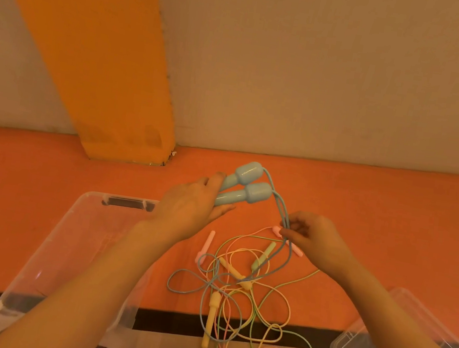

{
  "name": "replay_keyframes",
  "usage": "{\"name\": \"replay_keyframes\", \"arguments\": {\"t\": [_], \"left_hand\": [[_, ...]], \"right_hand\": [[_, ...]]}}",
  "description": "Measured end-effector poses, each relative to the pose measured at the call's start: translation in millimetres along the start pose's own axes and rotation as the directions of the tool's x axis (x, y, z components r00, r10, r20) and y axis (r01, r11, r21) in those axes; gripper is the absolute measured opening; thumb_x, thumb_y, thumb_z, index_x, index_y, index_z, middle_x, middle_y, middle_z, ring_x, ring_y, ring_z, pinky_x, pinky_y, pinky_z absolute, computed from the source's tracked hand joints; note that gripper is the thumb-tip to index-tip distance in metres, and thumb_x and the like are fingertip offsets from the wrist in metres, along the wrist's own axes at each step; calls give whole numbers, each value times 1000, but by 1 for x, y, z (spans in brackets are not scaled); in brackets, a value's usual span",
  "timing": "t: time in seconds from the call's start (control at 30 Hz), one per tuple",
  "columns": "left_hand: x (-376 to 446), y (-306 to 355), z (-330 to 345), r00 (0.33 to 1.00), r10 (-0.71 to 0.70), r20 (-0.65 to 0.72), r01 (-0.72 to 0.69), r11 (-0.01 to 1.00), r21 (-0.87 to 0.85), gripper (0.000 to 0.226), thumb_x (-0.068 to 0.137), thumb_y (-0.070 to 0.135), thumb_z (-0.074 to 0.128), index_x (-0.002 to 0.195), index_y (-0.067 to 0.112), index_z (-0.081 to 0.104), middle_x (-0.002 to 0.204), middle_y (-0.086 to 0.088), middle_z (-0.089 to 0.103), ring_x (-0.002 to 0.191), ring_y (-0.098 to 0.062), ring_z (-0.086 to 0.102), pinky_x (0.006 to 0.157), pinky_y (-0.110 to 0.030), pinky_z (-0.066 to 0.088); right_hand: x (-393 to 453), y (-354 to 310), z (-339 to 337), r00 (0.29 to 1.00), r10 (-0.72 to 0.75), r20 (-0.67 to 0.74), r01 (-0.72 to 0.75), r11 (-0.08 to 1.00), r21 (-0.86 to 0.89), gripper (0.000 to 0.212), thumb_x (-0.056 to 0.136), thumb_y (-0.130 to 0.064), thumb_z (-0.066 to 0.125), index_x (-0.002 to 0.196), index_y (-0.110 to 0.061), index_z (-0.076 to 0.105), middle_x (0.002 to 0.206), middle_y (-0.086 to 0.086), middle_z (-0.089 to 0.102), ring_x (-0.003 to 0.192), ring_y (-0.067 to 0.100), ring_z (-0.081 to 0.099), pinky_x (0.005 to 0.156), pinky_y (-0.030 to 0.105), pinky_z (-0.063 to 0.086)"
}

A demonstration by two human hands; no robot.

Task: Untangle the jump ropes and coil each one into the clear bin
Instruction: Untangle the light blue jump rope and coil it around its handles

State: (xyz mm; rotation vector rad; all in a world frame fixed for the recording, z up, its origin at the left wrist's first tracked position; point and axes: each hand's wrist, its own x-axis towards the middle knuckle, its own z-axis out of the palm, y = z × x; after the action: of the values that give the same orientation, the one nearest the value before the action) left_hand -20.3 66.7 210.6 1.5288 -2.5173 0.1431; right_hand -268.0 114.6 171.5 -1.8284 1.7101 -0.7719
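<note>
Bulbous blue handles — thin cords, hands gripping

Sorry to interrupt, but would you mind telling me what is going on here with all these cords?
A person is untangling pastel jump ropes on an orange surface. The left hand holds both chunky blue handles together, while the right hand pinches the blue cord just below them. Its lower loops are still snarled in the pile of pink, yellow and green ropes. The clear plastic bin on the left looks empty.

Orange pillar against pale wall; orange floor
</note>
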Motion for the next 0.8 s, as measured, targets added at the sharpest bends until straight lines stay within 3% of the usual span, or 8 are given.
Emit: {"name": "replay_keyframes", "arguments": {"t": [0.13, 0.3, 0.4, 0.53, 0.67, 0.8], "left_hand": [[-1, 2, 3, 999, -30, -14, 29, 999, -35, 59, 92, 57, 43, 136, 18, 37, 116, -9, 61, 97, -37, 62, 64, -38, 41], [1, 5, 7, 998, -60, -29, 57, 995, -86, 56, 92, 58, 42, 130, 17, 40, 115, -9, 62, 96, -37, 61, 61, -34, 33], [1, 1, 8, 998, -61, -30, 56, 990, -133, 54, 92, 57, 42, 126, 15, 41, 112, -11, 62, 94, -39, 61, 62, -37, 38], [2, -1, 7, 999, -47, -28, 41, 983, -181, 51, 92, 56, 43, 122, 14, 43, 108, -13, 62, 93, -39, 60, 63, -38, 38], [1, 3, 5, 999, -36, -24, 29, 966, -257, 46, 94, 51, 46, 117, 11, 44, 105, -15, 63, 92, -39, 59, 59, -35, 29], [1, 11, 8, 998, -53, -18, 46, 956, -288, 43, 94, 50, 46, 111, 10, 44, 102, -16, 63, 91, -40, 59, 60, -37, 31]], "right_hand": [[0, -3, 14, 998, 38, 43, -43, 990, 136, 17, 84, -5, 68, 88, -21, 64, 75, -3, 68, 67, 3, 65, 73, 30, 53], [-1, -13, 28, 999, 50, 21, -53, 971, 232, 13, 91, -1, 56, 93, -13, 60, 74, -1, 64, 64, 1, 61, 64, 15, 48], [-2, -17, 31, 999, 43, 8, -44, 964, 263, 13, 97, -3, 47, 94, -8, 58, 74, 1, 61, 60, -3, 59, 60, 12, 46], [0, -16, 29, 993, 118, -24, -100, 916, 388, 15, 98, -5, 45, 91, -11, 58, 76, 2, 65, 70, 13, 65, 64, 20, 54], [0, -15, 27, 987, 152, -43, -120, 897, 427, 13, 97, -6, 48, 92, -12, 59, 80, 3, 67, 74, 17, 66, 71, 31, 55], [-2, -18, 34, 993, 116, -6, -105, 916, 386, 15, 96, -1, 47, 102, -10, 58, 82, 4, 67, 75, 11, 65, 72, 24, 53]]}}
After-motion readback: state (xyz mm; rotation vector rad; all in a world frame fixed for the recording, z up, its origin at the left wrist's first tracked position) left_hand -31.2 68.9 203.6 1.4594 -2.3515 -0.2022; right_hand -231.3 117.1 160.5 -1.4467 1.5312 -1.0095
